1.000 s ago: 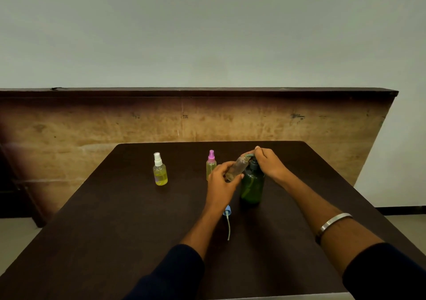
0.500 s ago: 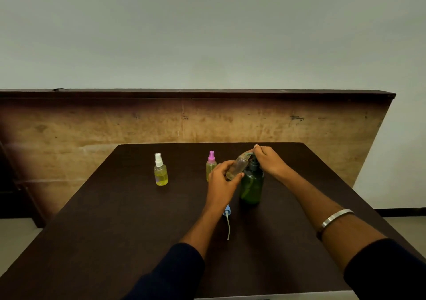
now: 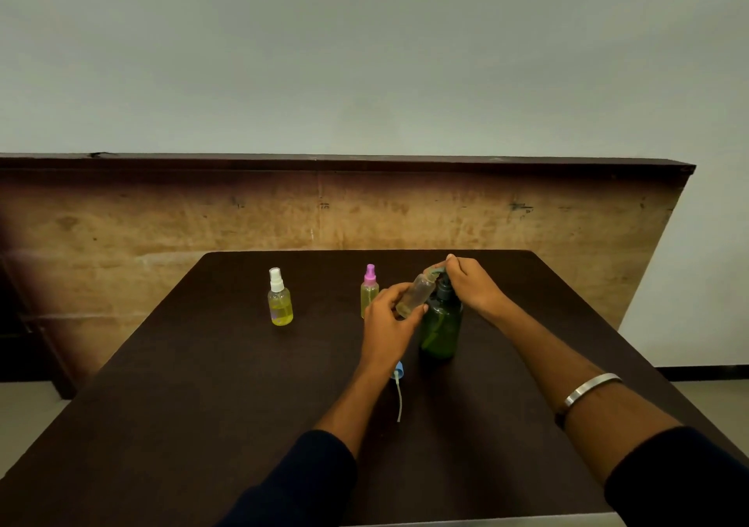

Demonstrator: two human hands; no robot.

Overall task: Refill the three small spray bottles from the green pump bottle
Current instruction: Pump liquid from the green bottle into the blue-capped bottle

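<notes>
Your left fingers [image 3: 399, 290] are curled round the clear bottle [image 3: 415, 294], holding it tilted with its open neck up at the pump spout. Your right hand [image 3: 472, 283] sits on the pump head, fingers bent over it; the spout itself is mostly hidden, so whether neck and spout actually touch cannot be told.

The green bottle [image 3: 441, 328] stands upright near the middle of the bench [image 3: 202, 405], toward the far edge. The blue cap [image 3: 398, 372] with its dip tube lies just nearer you, beside your left wrist. The pink bottle [image 3: 369, 293] stands just beyond your left hand, and the white bottle [image 3: 279, 299] well to the left; both look filled and capped.

The main risk is a hard press. It could shoot liquid past the narrow neck onto your fingers or the bench. Too steep a tilt would spill what goes in. A careless wrist could roll the cap away.
</notes>
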